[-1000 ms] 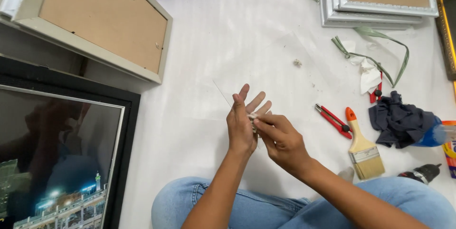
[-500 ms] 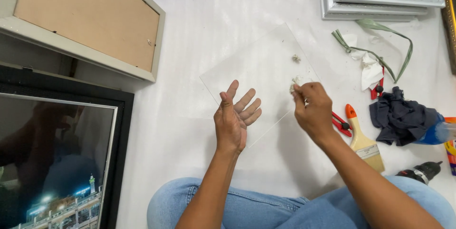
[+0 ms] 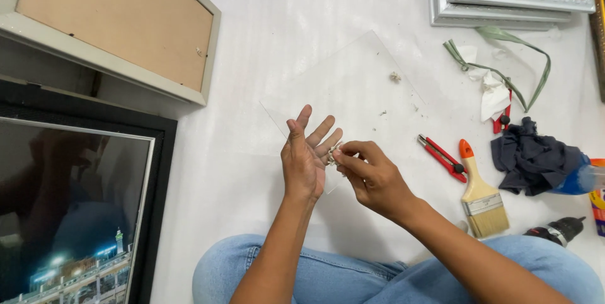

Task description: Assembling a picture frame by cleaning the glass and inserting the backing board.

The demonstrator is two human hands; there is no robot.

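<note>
Glass sheet is steadied by the splayed left hand — a scrap pinched by right-hand fingers beside it; the edge could cut.

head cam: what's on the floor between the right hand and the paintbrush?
A red utility knife lies on the white floor between the right hand and the paintbrush, blade end toward the hand. Shown in the head view.

Single head view, looking steeply down, close over hands and lap, white floor beyond.
</note>
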